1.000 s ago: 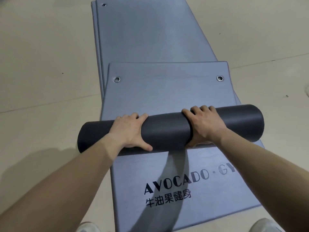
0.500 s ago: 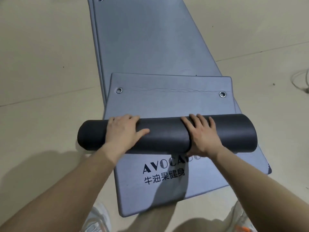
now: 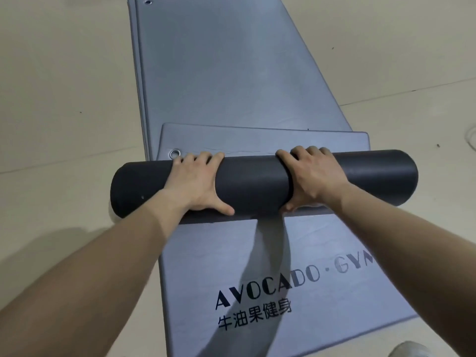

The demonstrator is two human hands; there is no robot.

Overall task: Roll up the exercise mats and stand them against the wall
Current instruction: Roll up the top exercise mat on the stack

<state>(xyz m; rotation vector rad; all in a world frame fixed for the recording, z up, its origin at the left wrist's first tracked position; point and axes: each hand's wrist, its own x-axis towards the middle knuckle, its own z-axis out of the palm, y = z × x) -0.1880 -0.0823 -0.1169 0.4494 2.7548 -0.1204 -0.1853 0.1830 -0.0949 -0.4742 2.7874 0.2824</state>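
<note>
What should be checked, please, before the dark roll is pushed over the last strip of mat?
1. Left hand flat on the roll: ok.
2. Right hand on the roll, fingers over the top: ok.
3. Roll ends even: cannot tell, both ends only seen from the side.
4. Remaining flap lying flat: not ok, a crease runs near the roll.
5. Left eyelet clear of the roll: ok; the right one is hidden.
6. Wall to stand it against: cannot tell, not in view.
</note>
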